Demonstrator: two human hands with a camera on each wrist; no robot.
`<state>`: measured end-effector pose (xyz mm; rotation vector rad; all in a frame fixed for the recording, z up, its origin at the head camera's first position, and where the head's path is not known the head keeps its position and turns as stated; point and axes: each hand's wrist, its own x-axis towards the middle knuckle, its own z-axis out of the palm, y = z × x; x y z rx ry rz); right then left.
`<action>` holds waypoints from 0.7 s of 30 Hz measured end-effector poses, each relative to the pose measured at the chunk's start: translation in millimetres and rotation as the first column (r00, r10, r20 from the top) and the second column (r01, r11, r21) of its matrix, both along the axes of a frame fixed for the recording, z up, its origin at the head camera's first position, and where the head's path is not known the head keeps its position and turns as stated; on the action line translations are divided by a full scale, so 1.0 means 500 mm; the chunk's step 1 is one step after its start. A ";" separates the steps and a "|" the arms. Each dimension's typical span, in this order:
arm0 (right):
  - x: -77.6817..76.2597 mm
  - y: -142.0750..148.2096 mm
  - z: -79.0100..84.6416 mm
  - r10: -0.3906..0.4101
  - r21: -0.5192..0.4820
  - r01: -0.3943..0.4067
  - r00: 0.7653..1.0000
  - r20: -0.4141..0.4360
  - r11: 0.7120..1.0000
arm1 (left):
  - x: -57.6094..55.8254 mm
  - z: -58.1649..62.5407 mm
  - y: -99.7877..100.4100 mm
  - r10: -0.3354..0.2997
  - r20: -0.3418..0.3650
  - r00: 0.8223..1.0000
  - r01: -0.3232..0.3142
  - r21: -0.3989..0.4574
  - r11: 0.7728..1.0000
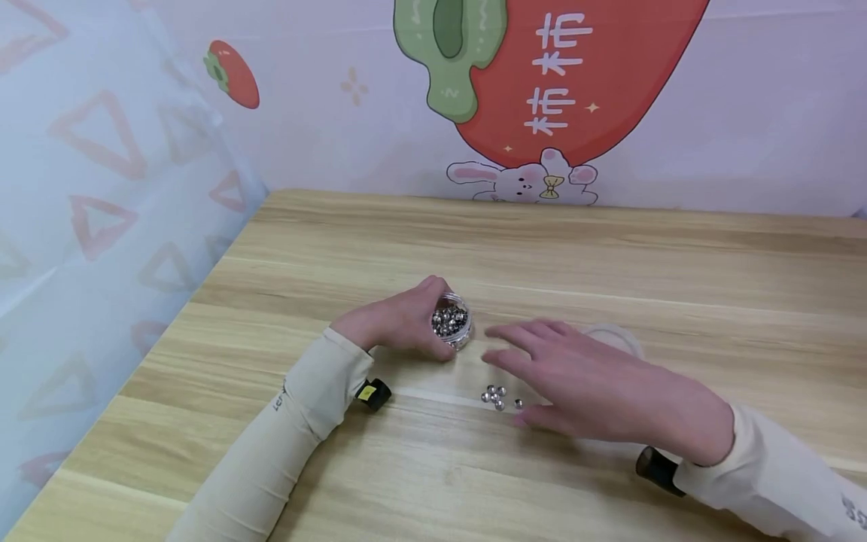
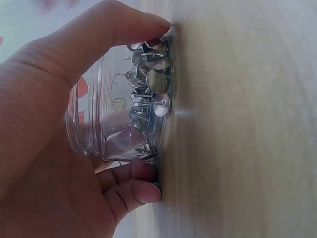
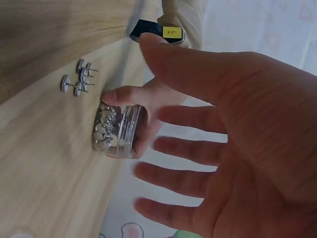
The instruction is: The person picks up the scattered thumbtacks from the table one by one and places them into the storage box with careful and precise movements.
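My left hand (image 1: 406,320) grips a clear round jar (image 2: 105,109) that stands on the table, thumb on one side and fingers on the other. Inside the jar, silver thumbtacks (image 2: 141,84) lie heaped at the bottom. Several loose thumbtacks (image 1: 494,394) sit in a small cluster on the table between the hands; the right wrist view shows these tacks (image 3: 80,78) resting on their heads, points up. Above and beside that cluster, my right hand (image 1: 582,376) holds nothing, its fingers spread and fairly straight.
A translucent round lid (image 1: 626,340) lies on the wooden table (image 1: 379,248), partly hidden by the right hand. Each wrist carries a black camera (image 1: 374,394). A printed cloth (image 1: 325,135) hangs behind the table's far edge.
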<state>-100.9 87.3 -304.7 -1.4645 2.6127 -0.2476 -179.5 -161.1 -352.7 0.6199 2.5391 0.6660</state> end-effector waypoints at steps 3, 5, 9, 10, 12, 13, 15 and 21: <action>0.004 -0.002 -0.009 0.050 0.015 -0.050 0.999 -0.014 0.999 | 0.000 0.000 0.000 -0.013 -0.009 1.000 0.013 -0.003 1.000; 0.006 -0.004 -0.016 0.080 0.010 -0.080 0.997 -0.018 0.997 | -0.001 -0.001 -0.001 -0.022 -0.020 1.000 0.022 -0.004 1.000; 0.011 -0.010 -0.036 0.101 0.002 -0.101 0.994 -0.029 0.995 | 0.001 -0.002 -0.002 -0.015 -0.011 1.000 0.015 0.009 1.000; 0.012 -0.012 -0.041 0.105 0.000 -0.105 0.994 -0.036 0.994 | 0.002 -0.002 -0.002 -0.009 -0.007 1.000 0.009 0.011 1.000; 0.013 -0.016 -0.050 0.104 0.003 -0.104 0.993 -0.055 0.995 | 0.004 -0.002 -0.002 0.002 0.004 1.000 -0.002 0.011 1.000; 0.014 -0.018 -0.054 0.103 0.004 -0.103 0.993 -0.062 0.995 | 0.005 -0.002 -0.002 0.005 0.008 1.000 -0.005 0.010 1.000; 0.015 -0.021 -0.061 0.101 -0.001 -0.101 0.992 -0.074 0.995 | 0.006 -0.002 -0.002 0.006 0.006 1.000 -0.006 0.009 1.000; 0.019 -0.026 -0.067 0.086 -0.015 -0.087 0.994 -0.062 0.996 | 0.009 0.003 -0.001 0.007 0.007 1.000 -0.007 0.003 1.000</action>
